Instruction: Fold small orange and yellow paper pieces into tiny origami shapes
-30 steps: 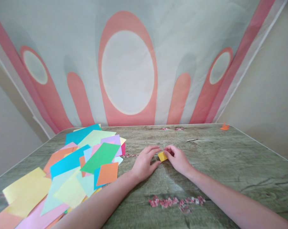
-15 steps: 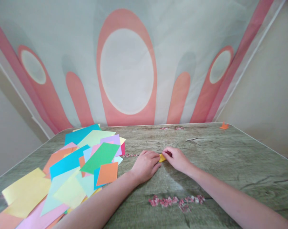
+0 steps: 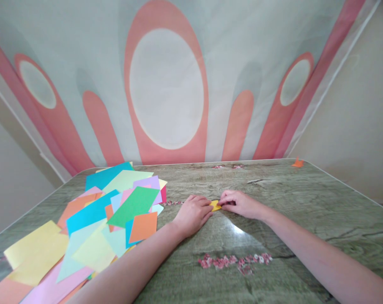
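A small piece of folded yellow paper (image 3: 215,205) lies on the wood-patterned table between my two hands. My left hand (image 3: 194,214) rests palm down, its closed fingertips holding the paper's left side against the tabletop. At the paper's right edge, my right hand (image 3: 240,203) pinches with thumb and fingers. Fingers cover both ends of the paper, so its full folded shape is hidden.
Loose coloured paper sheets (image 3: 136,207) lie in an overlapping heap on the left, partly behind my left forearm. A small orange folded paper piece (image 3: 297,162) stands at the far right corner. Pink flowers (image 3: 220,261) are printed on the table (image 3: 305,202).
My right hand has shifted slightly right and turned flatter, showing a bit more of the yellow paper. My left hand stays on the paper. The view has tilted slightly.
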Action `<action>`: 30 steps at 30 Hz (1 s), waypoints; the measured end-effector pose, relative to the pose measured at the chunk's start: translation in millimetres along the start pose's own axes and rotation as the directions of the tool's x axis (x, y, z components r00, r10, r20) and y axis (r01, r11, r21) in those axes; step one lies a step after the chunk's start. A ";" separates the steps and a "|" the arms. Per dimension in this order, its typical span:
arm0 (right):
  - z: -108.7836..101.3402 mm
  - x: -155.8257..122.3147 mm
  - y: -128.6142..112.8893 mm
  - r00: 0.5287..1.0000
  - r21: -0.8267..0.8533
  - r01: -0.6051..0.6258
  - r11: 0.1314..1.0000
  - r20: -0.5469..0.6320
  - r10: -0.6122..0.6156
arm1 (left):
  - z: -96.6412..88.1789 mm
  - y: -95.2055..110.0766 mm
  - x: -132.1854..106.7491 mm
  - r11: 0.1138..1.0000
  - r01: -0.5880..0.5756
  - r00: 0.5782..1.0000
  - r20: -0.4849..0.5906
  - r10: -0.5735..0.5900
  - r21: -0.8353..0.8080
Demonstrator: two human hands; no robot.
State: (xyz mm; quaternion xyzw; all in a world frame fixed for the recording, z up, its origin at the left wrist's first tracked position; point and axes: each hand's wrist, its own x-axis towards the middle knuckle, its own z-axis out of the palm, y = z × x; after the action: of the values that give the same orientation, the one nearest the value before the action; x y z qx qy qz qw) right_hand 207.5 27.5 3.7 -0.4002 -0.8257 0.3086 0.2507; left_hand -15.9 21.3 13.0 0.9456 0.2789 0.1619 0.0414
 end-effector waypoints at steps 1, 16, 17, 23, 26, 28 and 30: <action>-0.2 -0.3 0.3 1.000 -0.012 0.007 1.000 0.008 -0.007 | 0.4 -0.3 0.0 1.000 -0.004 1.000 -0.001 0.004 0.004; 0.2 0.9 10.5 0.998 -0.047 0.034 0.998 0.054 -0.031 | -7.3 3.3 -0.1 0.992 -0.059 0.990 0.136 0.044 0.115; 0.6 1.0 10.7 0.998 -0.045 0.032 0.998 0.046 -0.030 | -8.3 3.9 -0.3 0.990 -0.068 0.988 0.149 0.049 0.127; 4.5 2.1 12.6 0.998 -0.058 0.069 0.996 0.019 -0.068 | -12.1 6.0 -3.1 0.978 -0.112 0.979 0.189 0.078 0.173; 7.9 2.9 13.0 0.995 -0.088 0.094 0.992 -0.009 -0.095 | -14.9 6.4 -3.0 0.975 -0.134 0.973 0.209 0.096 0.176; 10.4 3.3 12.0 0.994 -0.106 0.102 0.989 -0.035 -0.106 | -16.6 7.0 -2.4 0.972 -0.146 0.968 0.229 0.102 0.185; 12.7 3.6 10.2 0.992 -0.120 0.104 0.987 -0.061 -0.112 | -17.2 8.1 -2.6 0.970 -0.150 0.964 0.248 0.100 0.191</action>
State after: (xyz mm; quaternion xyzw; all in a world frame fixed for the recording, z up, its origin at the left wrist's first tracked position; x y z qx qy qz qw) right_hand 202.3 31.4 -11.7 -0.3791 -0.8537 0.2322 0.2711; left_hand -19.5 12.8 29.9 0.9731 0.2268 0.0203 -0.0353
